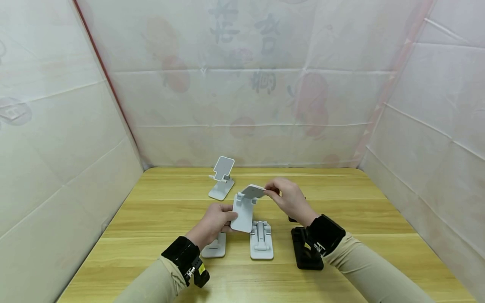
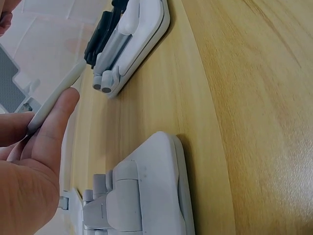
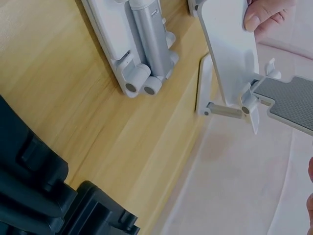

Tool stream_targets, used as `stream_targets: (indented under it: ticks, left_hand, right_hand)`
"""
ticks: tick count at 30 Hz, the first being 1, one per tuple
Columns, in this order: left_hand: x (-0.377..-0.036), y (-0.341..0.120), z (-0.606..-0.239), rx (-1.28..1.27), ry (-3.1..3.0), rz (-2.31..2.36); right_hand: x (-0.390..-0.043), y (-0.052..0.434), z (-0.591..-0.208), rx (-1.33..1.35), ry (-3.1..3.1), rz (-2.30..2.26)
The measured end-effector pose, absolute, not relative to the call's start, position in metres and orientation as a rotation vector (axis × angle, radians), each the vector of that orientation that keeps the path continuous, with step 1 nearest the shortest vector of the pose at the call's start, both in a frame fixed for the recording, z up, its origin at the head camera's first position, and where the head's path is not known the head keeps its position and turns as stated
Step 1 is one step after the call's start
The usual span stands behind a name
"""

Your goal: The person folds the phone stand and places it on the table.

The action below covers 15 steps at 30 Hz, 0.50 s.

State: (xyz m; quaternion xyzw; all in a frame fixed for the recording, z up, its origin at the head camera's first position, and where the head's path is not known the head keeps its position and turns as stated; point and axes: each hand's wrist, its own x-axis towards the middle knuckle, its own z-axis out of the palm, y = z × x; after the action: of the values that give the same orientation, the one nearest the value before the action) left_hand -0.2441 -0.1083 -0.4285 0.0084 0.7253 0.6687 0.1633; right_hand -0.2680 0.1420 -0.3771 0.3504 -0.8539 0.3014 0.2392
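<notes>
My left hand [image 1: 217, 219] grips the flat white base of a foldable phone stand [image 1: 242, 212], held above the table with the thumb on the base's face. The stand is partly unfolded. Its grey-padded plate [image 3: 288, 100] juts out at an angle from the hinge. The fingers of my right hand [image 1: 288, 198] pinch that plate's outer edge; only bits of them show at the border of the right wrist view. Below the held stand lies a folded white phone stand [image 1: 261, 242]. Another folded white one [image 2: 146, 191] lies under my left hand, partly hidden in the head view.
An unfolded white phone stand [image 1: 221, 179] stands upright at the back of the wooden table [image 1: 163, 210]. A black folded stand [image 1: 308, 256] lies beneath my right wrist, with another black item [image 1: 291, 219] behind it, mostly hidden. Pale sheeting [image 1: 242, 105] encloses the back and sides.
</notes>
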Motion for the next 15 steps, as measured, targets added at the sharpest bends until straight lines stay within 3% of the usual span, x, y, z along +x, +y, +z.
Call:
stream_targets:
  ticks: [15]
  left_hand:
    - [-0.2455,-0.1089,-0.4289,0.040,2.047,1.916]
  right_hand:
    - [-0.2667,0.1414,-0.3813,1.063,-2.268,0.681]
